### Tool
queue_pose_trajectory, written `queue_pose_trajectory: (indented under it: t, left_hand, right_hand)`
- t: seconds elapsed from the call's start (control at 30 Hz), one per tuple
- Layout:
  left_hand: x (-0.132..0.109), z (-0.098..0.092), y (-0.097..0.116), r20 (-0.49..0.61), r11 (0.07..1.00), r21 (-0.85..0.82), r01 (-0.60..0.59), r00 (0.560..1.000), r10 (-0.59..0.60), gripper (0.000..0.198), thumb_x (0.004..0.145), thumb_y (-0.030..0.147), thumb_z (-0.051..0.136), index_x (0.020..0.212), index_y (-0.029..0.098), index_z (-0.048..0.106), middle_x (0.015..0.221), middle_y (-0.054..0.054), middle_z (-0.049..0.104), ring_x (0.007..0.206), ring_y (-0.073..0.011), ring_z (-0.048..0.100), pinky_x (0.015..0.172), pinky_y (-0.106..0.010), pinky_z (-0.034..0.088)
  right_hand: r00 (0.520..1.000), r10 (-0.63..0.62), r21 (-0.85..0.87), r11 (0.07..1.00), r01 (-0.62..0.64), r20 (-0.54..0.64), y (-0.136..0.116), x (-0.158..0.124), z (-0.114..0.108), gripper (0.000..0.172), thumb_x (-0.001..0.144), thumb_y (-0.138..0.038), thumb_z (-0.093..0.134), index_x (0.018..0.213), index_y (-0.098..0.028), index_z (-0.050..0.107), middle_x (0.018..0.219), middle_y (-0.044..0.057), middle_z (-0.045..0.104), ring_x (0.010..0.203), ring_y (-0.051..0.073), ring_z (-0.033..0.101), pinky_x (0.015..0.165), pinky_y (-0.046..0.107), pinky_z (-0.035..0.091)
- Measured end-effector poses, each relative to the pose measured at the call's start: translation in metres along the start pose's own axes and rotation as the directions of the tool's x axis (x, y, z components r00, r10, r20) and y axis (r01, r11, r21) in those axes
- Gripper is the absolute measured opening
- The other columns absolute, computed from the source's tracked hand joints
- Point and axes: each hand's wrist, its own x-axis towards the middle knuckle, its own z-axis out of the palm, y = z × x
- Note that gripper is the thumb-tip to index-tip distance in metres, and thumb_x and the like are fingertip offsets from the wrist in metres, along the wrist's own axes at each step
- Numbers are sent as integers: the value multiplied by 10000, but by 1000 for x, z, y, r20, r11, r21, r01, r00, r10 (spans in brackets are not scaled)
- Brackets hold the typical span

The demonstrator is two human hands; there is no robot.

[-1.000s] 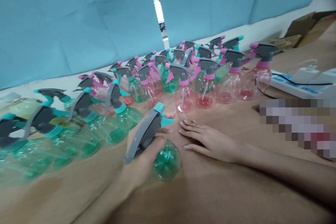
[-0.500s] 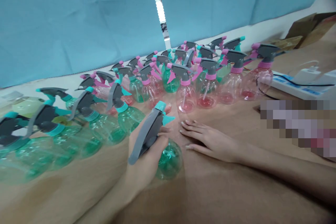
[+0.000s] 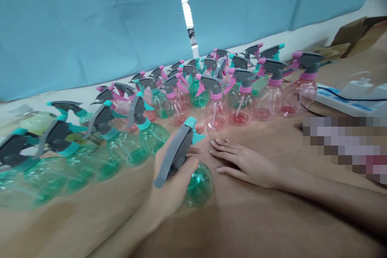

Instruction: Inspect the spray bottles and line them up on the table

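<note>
My left hand (image 3: 172, 185) is wrapped round the neck of a green spray bottle (image 3: 199, 185) with a grey head and a teal nozzle and trigger. The bottle tilts a little, its round base down by the table. My fingers hide its collar. Flat on the brown table surface (image 3: 242, 221), my right hand (image 3: 244, 163) lies with fingers stretched out, just right of that bottle and holding nothing. Close by on the left stands another green spray bottle (image 3: 154, 135). A pink spray bottle (image 3: 216, 115) stands beyond my fingertips.
Several green spray bottles line the left, one being a teal-collared bottle (image 3: 127, 147). Pink and green ones crowd the back. A white power strip (image 3: 341, 98) with a black cable lies at right, with a cardboard box (image 3: 350, 36) behind it. A blue cloth (image 3: 90, 24) hangs at the back.
The whole view has shifted slightly, so everything sits a little further right. My left hand keeps its hold on the green spray bottle, and my right hand stays flat.
</note>
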Motion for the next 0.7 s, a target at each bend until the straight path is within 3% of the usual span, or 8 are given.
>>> queue_pose_trajectory:
  t: [0.2, 0.4, 0.57, 0.7]
  left_hand:
    - [3, -1, 1, 61, 999, -28, -36, 997, 38, 244, 750, 197, 546, 971, 250, 635, 808, 31, 693, 796, -171, 685, 771, -299, 534]
    - [4, -1, 1, 105, 997, -39, -61, 992, 65, 96, 744, 198, 538, 779, 234, 620, 868, 11, 701, 816, -181, 688, 802, -319, 534]
    - [3, -2, -1, 81, 1000, -27, 6, 997, -4, 186, 746, 259, 587, 923, 236, 641, 818, 4, 720, 809, -209, 700, 785, -339, 537]
    - [5, -2, 1, 96, 1000, -16, -10, 995, 12, 235, 738, 242, 568, 959, 238, 651, 910, -10, 728, 840, -213, 700, 802, -346, 531]
  right_hand:
    - [1000, -4, 11, 1000, 4, -9, 0, -1, 0, 577, 966, -511, 426, 1432, -171, 440, 1517, 98, 353, 1419, 274, 290, 1165, 501, 251]
    - [1000, 2, 10, 1000, -1, -10, 1, -1, 0, 574, 969, -504, 426, 1451, -192, 407, 1525, 79, 344, 1427, 260, 270, 1170, 488, 245]
    - [1000, -8, -38, 999, 9, 30, 0, -1, -2, 598, 978, -511, 388, 1442, -133, 415, 1531, 100, 331, 1431, 258, 259, 1174, 472, 235]
    - [1000, -5, -23, 1000, 5, 11, 1, 0, -2, 587, 975, -508, 405, 1439, -149, 424, 1531, 96, 337, 1429, 258, 267, 1172, 472, 240]
